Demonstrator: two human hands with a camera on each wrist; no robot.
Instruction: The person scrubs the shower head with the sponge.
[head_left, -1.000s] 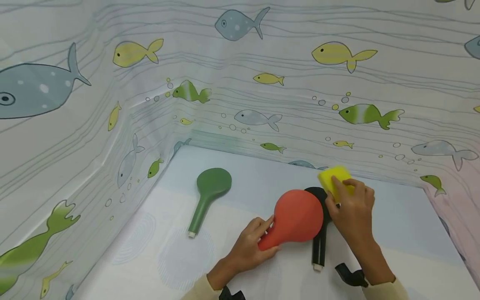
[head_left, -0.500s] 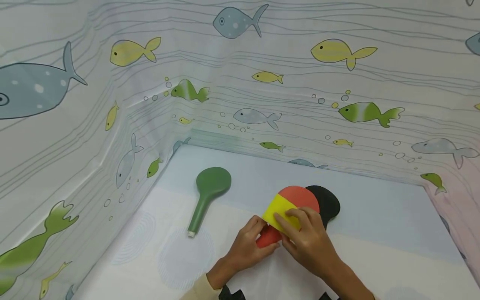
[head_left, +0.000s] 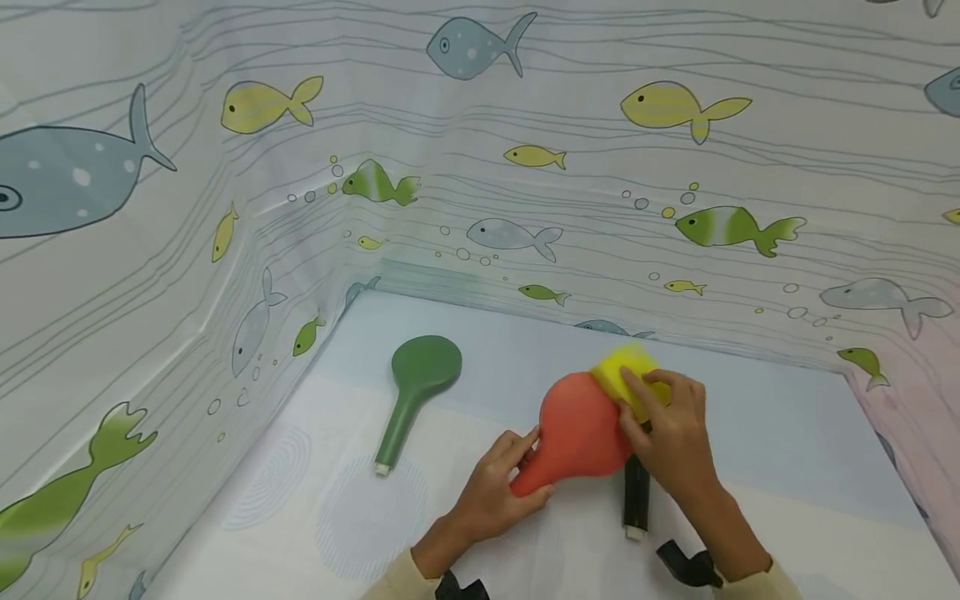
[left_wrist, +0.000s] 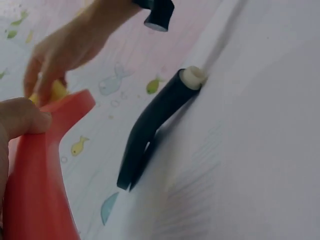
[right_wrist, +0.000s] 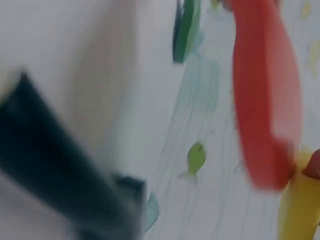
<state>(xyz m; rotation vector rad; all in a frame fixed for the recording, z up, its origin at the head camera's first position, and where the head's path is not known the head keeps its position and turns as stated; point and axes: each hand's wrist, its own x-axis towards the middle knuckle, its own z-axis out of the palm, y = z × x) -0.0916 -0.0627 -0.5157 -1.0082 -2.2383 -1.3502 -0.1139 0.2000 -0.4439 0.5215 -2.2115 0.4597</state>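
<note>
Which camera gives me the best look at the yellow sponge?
The head view: most of the yellow sponge shows there, though the right hand covers part. The left wrist view shows just small bits beyond the red paddle; the right wrist view shows a section cut off by the picture's edge.

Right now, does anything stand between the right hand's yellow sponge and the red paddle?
Nothing visible: in the head view, the yellow sponge in the right hand is at the red paddle's edge. The black paddle lies below, not between them.
</note>
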